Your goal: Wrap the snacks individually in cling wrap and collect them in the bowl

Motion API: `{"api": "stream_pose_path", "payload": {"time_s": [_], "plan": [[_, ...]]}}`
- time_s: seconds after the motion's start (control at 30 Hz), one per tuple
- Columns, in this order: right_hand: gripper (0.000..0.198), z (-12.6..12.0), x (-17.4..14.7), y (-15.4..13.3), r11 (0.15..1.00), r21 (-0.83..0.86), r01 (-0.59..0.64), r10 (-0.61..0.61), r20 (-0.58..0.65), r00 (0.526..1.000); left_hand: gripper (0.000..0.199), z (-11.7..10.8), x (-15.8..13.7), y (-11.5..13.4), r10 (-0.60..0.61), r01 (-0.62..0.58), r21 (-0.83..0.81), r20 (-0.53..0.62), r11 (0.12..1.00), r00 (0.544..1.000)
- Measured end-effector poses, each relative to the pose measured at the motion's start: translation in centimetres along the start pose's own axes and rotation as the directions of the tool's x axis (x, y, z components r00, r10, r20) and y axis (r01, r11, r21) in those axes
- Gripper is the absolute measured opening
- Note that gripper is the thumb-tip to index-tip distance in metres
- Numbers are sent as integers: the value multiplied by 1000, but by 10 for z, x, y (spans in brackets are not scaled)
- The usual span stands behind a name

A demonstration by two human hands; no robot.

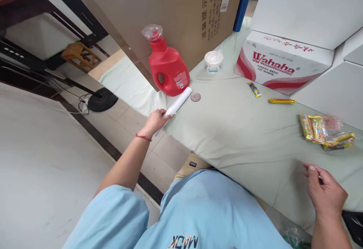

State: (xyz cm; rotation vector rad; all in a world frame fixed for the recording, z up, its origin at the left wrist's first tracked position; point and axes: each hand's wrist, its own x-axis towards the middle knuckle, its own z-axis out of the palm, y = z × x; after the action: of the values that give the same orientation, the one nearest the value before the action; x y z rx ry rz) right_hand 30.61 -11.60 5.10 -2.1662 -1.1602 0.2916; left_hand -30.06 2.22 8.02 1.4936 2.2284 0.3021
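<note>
My left hand [157, 120] is closed around the near end of a white roll [179, 102], which looks like rolled plastic film or bags. The roll lies slantwise at the left edge of the cloth-covered table. Its far end comes close to a red detergent jug [169, 65] and a round brown disc [195, 97]. A thin clear piece hangs below my fingers. Over the right side of the table, my right hand [326, 188] has its fingers curled together, and I see nothing in them. Yellow snack packets [314, 129] in clear wrap lie just beyond it.
Behind the jug stands a large cardboard box [176, 10]. A paper cup [213, 65], a small wrapped bar [254, 89] and a yellow stick packet [281, 101] sit farther back, before a Wahaba-style water carton [283, 63]. A blue cylinder [242, 8] stands at the back.
</note>
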Motion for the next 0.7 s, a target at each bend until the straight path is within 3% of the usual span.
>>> {"api": "stream_pose_path", "payload": {"time_s": [0.1,0.17,0.27,0.37,0.47,0.57,0.7], "plan": [[35,8,-10,-16,986,166,21,-22,4,1000,35,3,-27,13,43,-44,-90,-10,995,999],[37,18,-17,-31,937,348,-27,24,12,1000,41,8,-53,28,78,-81,-257,-18,963,997],[45,37,-26,-64,855,515,-66,-26,168,985,56,24,-94,58,108,-61,-516,63,854,992],[44,56,-33,-105,782,614,-107,-168,374,912,57,45,-125,93,166,-32,-688,129,725,978],[45,71,-39,-141,699,691,-183,-302,517,801,55,64,-142,123,219,-9,-764,173,646,960],[53,83,-44,-166,625,738,-257,-367,568,737,54,77,-148,142,258,4,-770,218,639,941],[62,96,-47,-178,559,749,-355,-383,613,691,54,88,-151,151,309,-9,-763,250,646,918]]}}
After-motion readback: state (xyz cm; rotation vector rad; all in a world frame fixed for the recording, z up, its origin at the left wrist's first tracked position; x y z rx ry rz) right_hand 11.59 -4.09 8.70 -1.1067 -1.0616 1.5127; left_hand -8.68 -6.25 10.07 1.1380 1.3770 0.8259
